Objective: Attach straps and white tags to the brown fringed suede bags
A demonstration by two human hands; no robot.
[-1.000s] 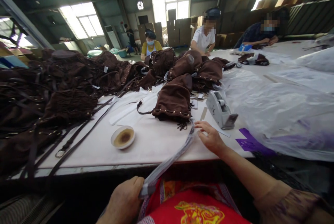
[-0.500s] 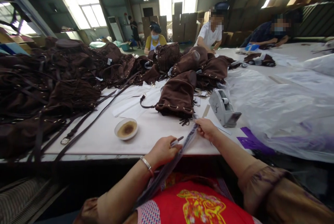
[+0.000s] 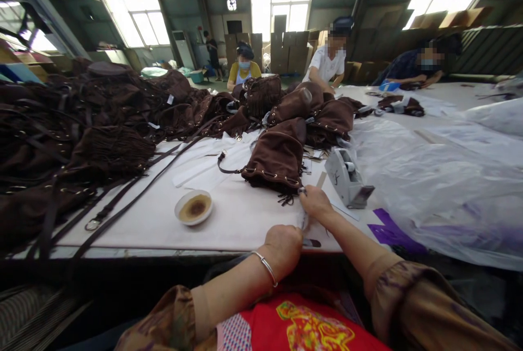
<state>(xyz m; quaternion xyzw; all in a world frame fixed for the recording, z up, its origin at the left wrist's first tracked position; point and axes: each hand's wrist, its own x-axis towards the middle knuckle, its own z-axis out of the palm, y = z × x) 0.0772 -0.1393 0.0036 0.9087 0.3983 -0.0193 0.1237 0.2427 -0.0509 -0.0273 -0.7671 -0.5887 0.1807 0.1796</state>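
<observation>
The brown fringed drawstring bag [image 3: 275, 155] lies on the table, its eyeleted edge toward me. At its near right corner, my right hand [image 3: 315, 202] is closed on a strap wrapped in clear film [image 3: 304, 221]. Closer to the table's front edge, my left hand [image 3: 284, 247] is a fist around the lower part of that wrapped strap. From this fist juts a flat dark-tipped piece [image 3: 312, 243] resembling a small brush; its grip is hidden. A white bowl [image 3: 194, 207] of brownish liquid sits left of my hands.
Brown bags and straps are heaped at left [image 3: 93, 116], with more bags behind. A grey tape dispenser [image 3: 348, 179] stands right of my right hand. Clear plastic sheeting [image 3: 433, 182] and purple tape [image 3: 394, 231] cover the right side. Several people are across the table.
My left hand has moved right and down, turning into a fist, and the wrapped strap's loose length is less visible. My right hand has shifted slightly left, toward the bag's corner.
</observation>
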